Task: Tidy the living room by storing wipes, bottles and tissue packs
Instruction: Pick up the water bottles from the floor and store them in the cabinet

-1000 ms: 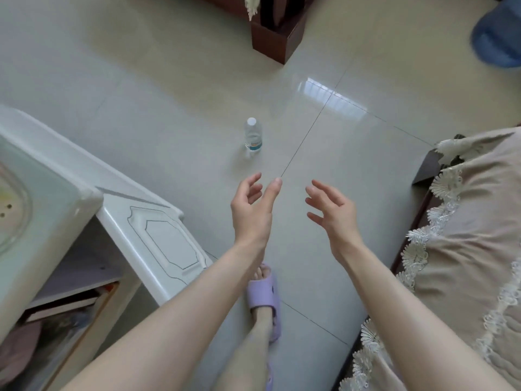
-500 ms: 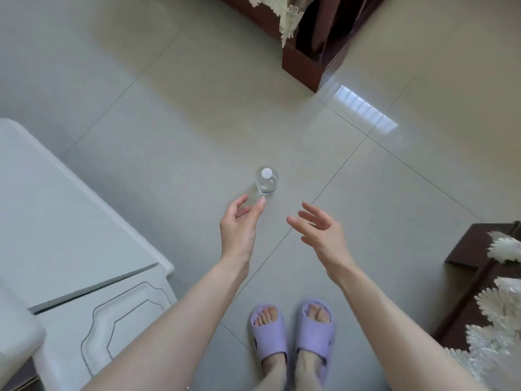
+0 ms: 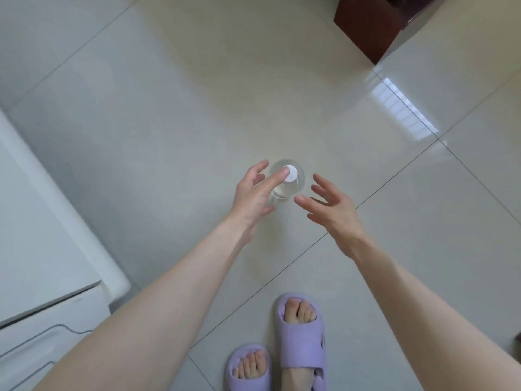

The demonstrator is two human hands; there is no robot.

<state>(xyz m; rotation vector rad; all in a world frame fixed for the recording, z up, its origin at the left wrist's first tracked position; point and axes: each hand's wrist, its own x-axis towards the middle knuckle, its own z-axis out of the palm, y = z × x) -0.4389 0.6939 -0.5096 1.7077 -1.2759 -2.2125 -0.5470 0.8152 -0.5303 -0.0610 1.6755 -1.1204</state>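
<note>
Plainly upright, the bottle (image 3: 290,177) points cap-up.

- floor (image 3: 169,131): glossy pale beige tiles, with thin dark grout lines (image 3: 394,176) that cross right of centre
- bright window reflection (image 3: 406,111) on a tile, upper right
- clear bottle (image 3: 299,182) with white cap (image 3: 291,174) stands upright on the floor mid-frame, seen from above
- two purple slippers with feet in them, bottom centre, side by side: left slipper (image 3: 248,371), right slipper (image 3: 303,342) set further forward
- dark red-brown wooden furniture base (image 3: 366,26) on the floor, top right corner
- white cabinet (image 3: 42,249) on the floor at left edge, well apart from the bottle
</note>
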